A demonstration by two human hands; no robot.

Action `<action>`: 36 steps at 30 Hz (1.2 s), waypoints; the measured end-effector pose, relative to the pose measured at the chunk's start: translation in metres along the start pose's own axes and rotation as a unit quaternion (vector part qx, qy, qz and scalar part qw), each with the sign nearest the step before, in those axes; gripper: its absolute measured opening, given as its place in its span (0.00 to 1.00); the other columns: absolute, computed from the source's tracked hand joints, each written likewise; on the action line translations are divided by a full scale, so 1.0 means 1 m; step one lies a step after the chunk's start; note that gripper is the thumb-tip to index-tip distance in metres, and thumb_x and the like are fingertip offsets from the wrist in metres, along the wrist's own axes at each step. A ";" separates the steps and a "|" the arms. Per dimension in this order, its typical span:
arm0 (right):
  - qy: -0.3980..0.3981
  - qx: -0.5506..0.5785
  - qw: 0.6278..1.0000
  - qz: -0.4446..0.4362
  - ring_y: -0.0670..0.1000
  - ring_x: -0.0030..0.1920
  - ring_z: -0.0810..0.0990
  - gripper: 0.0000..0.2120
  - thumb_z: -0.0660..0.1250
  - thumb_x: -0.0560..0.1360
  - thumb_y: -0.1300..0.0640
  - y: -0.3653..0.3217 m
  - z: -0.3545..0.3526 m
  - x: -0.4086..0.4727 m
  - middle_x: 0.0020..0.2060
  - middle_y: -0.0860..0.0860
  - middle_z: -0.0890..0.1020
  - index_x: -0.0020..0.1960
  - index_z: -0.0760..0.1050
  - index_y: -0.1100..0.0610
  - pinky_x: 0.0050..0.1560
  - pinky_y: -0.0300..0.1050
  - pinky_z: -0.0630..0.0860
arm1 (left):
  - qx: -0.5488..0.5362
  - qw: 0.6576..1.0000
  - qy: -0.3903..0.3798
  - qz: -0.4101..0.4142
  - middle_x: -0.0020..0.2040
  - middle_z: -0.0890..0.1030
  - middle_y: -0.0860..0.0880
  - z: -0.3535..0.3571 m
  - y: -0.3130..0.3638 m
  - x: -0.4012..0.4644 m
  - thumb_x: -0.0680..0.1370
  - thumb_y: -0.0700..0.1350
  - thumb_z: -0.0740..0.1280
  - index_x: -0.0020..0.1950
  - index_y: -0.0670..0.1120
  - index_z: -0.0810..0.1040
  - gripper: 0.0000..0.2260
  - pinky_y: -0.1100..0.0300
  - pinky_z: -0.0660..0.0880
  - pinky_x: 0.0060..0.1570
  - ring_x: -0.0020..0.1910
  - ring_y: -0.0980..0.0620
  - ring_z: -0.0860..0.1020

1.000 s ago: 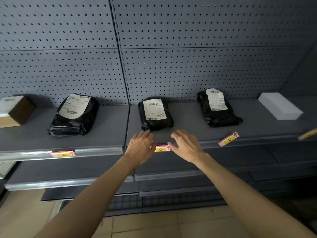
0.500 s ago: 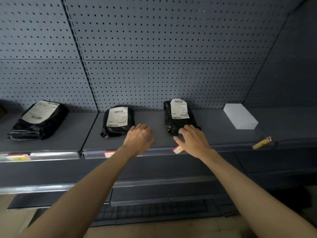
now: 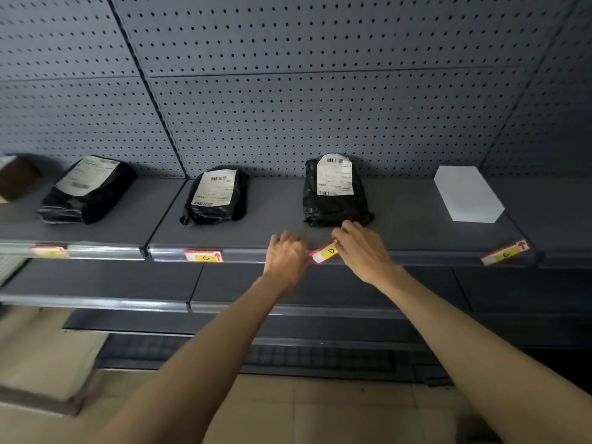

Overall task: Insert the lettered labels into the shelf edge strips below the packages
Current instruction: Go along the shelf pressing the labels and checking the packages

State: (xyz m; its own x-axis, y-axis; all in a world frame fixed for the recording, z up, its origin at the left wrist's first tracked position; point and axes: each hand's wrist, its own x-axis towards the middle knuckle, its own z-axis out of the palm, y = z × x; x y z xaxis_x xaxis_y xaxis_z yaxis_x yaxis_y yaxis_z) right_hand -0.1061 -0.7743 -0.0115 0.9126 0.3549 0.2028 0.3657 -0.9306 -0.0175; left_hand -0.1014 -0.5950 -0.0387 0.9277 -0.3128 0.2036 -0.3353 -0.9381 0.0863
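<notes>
A red, white and yellow label marked D (image 3: 324, 252) is tilted at the shelf's front edge, below the right black package (image 3: 334, 190). My left hand (image 3: 286, 256) pinches its left end and my right hand (image 3: 362, 249) holds its right end. A label marked C (image 3: 204, 256) sits flat in the edge strip (image 3: 243, 255) below the middle black package (image 3: 215, 195). Another label (image 3: 49, 251) sits in the strip under the left black package (image 3: 86, 189). A label marked E (image 3: 504, 252) lies tilted on the edge below a white box (image 3: 467, 198).
A brown cardboard box (image 3: 14, 181) stands at the far left of the shelf. Grey pegboard (image 3: 288, 91) backs the shelf. Lower dark shelves (image 3: 128, 283) jut out beneath, above a tiled floor (image 3: 288, 411).
The view has shifted rightward along the shelf. Both hands left the C label and moved right to the D label, which they now grip at both ends.
</notes>
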 end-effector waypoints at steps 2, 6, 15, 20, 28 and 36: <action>-0.004 -0.013 1.000 0.002 0.53 0.48 0.76 0.07 0.65 0.77 0.61 0.002 0.004 0.001 0.51 0.53 0.77 0.56 0.74 0.57 0.41 0.44 0.73 | 0.000 1.000 -0.002 -0.009 0.55 0.80 0.46 0.008 0.003 0.000 0.77 0.50 0.63 0.57 0.48 0.79 0.12 0.51 0.68 0.56 0.57 0.44 0.74; -0.010 -0.026 0.999 0.020 0.52 0.47 0.75 0.06 0.67 0.76 0.63 0.012 0.012 -0.001 0.49 0.52 0.78 0.53 0.75 0.57 0.40 0.42 0.67 | -0.017 0.999 0.020 -0.023 0.53 0.79 0.47 0.017 0.010 0.001 0.77 0.47 0.64 0.55 0.48 0.80 0.09 0.52 0.68 0.53 0.54 0.45 0.74; -0.013 -0.002 0.997 0.070 0.52 0.49 0.74 0.04 0.66 0.76 0.64 0.014 0.031 -0.018 0.49 0.54 0.77 0.51 0.77 0.60 0.49 0.45 0.75 | 0.026 0.997 0.050 0.046 0.46 0.78 0.45 0.024 0.006 0.009 0.77 0.41 0.64 0.47 0.44 0.79 0.04 0.52 0.69 0.46 0.46 0.45 0.74; 0.007 0.037 0.997 0.064 0.53 0.49 0.76 0.05 0.64 0.78 0.61 0.016 0.027 -0.021 0.47 0.54 0.78 0.50 0.78 0.60 0.49 0.47 0.76 | 0.022 0.998 0.019 0.056 0.51 0.79 0.46 0.018 0.000 0.010 0.78 0.43 0.62 0.51 0.45 0.79 0.07 0.53 0.69 0.51 0.50 0.45 0.74; 0.053 0.055 0.994 0.075 0.53 0.47 0.80 0.15 0.64 0.77 0.50 0.069 -0.021 -0.040 0.49 0.54 0.81 0.55 0.78 0.60 0.44 0.48 0.79 | -0.073 0.995 0.035 0.066 0.51 0.79 0.45 -0.030 0.033 0.032 0.78 0.51 0.63 0.51 0.45 0.78 0.12 0.49 0.74 0.51 0.53 0.45 0.76; 0.041 0.014 0.992 0.122 0.55 0.49 0.77 0.13 0.65 0.77 0.50 0.187 -0.053 -0.095 0.48 0.54 0.81 0.52 0.78 0.59 0.42 0.47 0.73 | -0.082 0.992 0.049 0.082 0.49 0.80 0.46 -0.041 0.130 0.074 0.76 0.53 0.65 0.49 0.45 0.80 0.12 0.49 0.74 0.52 0.53 0.45 0.76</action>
State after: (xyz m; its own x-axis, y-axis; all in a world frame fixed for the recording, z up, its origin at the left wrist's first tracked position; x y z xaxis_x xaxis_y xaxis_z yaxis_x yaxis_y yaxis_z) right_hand -0.1342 -0.9866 0.0181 0.9571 0.1093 0.2683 0.1413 -0.9846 -0.1030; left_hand -0.0834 -0.7344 0.0279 0.8406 -0.4365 0.3207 -0.5106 -0.8362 0.2002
